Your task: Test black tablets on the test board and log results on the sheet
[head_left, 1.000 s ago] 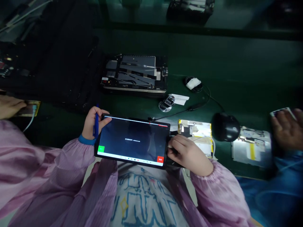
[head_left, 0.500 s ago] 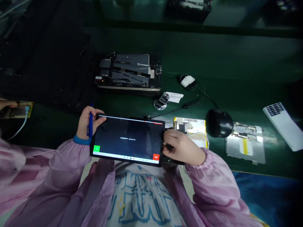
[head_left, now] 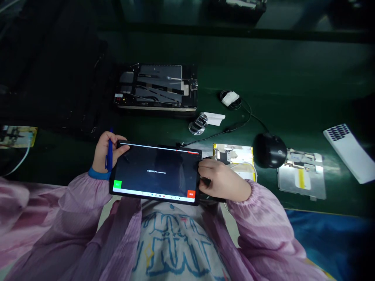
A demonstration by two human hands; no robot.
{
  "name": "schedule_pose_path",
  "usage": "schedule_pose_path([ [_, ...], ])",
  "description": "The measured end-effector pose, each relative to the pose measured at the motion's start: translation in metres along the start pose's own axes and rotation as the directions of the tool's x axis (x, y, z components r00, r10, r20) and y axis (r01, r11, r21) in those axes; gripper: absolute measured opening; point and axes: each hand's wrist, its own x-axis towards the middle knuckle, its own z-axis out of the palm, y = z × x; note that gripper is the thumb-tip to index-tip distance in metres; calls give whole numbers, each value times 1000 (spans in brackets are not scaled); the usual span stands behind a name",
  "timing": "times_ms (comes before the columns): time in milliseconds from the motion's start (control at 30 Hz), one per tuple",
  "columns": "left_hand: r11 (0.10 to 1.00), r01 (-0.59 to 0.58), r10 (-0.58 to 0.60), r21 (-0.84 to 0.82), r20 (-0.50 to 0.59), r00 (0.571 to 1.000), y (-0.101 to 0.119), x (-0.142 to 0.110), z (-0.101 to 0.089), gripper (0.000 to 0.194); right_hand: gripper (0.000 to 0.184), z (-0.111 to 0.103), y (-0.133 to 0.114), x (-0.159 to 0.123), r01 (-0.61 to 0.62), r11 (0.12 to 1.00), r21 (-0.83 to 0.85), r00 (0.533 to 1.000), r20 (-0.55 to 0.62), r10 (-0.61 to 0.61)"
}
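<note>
A dark tablet [head_left: 155,173] is held tilted above the bench edge, its lit screen facing me with a green box at lower left and a red one at lower right. My left hand [head_left: 108,152] is closed on the tablet's left end, thumb on the upper corner. A blue pen [head_left: 109,154] is also tucked in that hand. My right hand [head_left: 221,177] is closed at the tablet's right edge, fingers curled in a pinch; what lies between the fingertips is hidden. Just beyond it lies an opened device part [head_left: 241,154] with yellow edging, a pale cable crossing it.
An opened device stack [head_left: 158,88] lies behind the tablet. A small metal stand [head_left: 198,123], a coiled black cable [head_left: 231,99], a round black object [head_left: 269,150], a silver plate [head_left: 301,177] and a white box [head_left: 350,154] spread rightward. Black material [head_left: 52,70] covers the left.
The view has shifted slightly, so everything sits a little further left. Another person's hand at the far left has gone from sight. Both my hands keep their hold.
</note>
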Motion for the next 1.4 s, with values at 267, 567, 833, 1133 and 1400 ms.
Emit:
schedule_pose_path([
  [267,999,33,-32,25,-43,999,-6,1,-7,46,12,-2,3,-5,-19,997,74,998,-62,23],
  [567,998,68,-68,-14,-57,996,-11,5,-9,50,10,3,6,-16,49,999,-6,982,-180,-49],
  [833,998,58,-58,-35,-14,998,-9,5,-7,48,13,5,7,-6,121,988,-95,977,-163,-135],
  [1133,999,38,-38,9,-25,999,-13,5,-10,46,19,-17,8,-16,37,996,82,965,-261,-14],
  [1400,998,18,-16,64,-44,999,-8,3,-10,45,31,-42,36,6,-377,886,268,780,-424,460],
])
